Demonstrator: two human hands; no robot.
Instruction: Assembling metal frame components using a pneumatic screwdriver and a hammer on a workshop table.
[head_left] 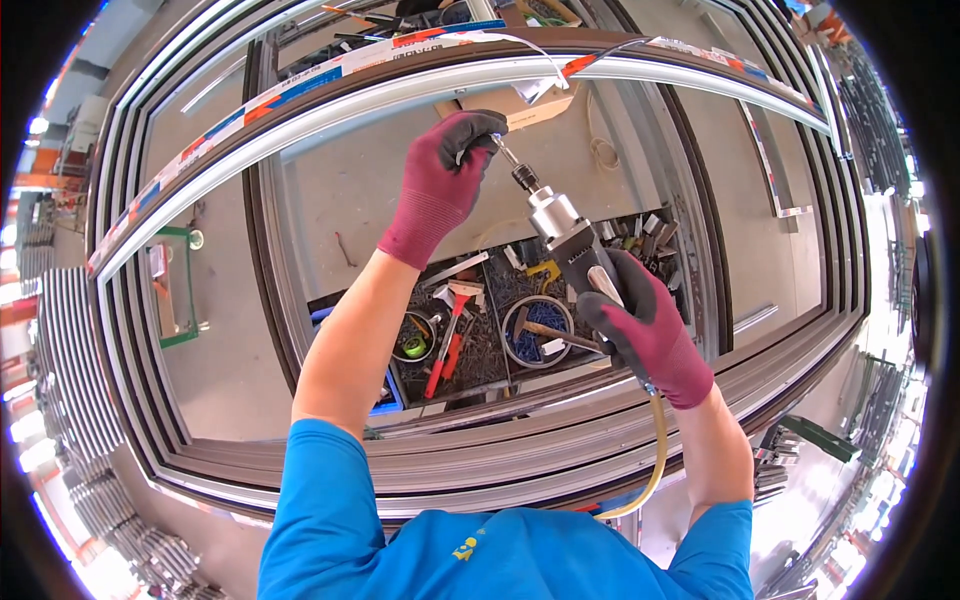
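Observation:
My right hand (655, 330), in a maroon glove with dark grey palm and fingers, grips an air drill (556, 212). The tool has a silver front housing, a dark body and a black chuck, and points up and to the left. A yellowish air hose (660, 460) runs from its grip down towards me. My left hand (440, 180), gloved alike, is closed in a pinch at the tip of the slim bit (509, 155). A small shiny piece shows at those fingertips, too small to name. Both hands are above the large frame of metal profiles (340, 118).
Below, a tray holds many dark screws (480, 350), a red-handled scraper (452, 335), a hammer (555, 333) in a round bowl (507, 340) of blue pieces, and a green tape roll (414, 346). A cardboard box (520, 108) lies beyond the far profile. Stacked profiles (75, 350) stand left.

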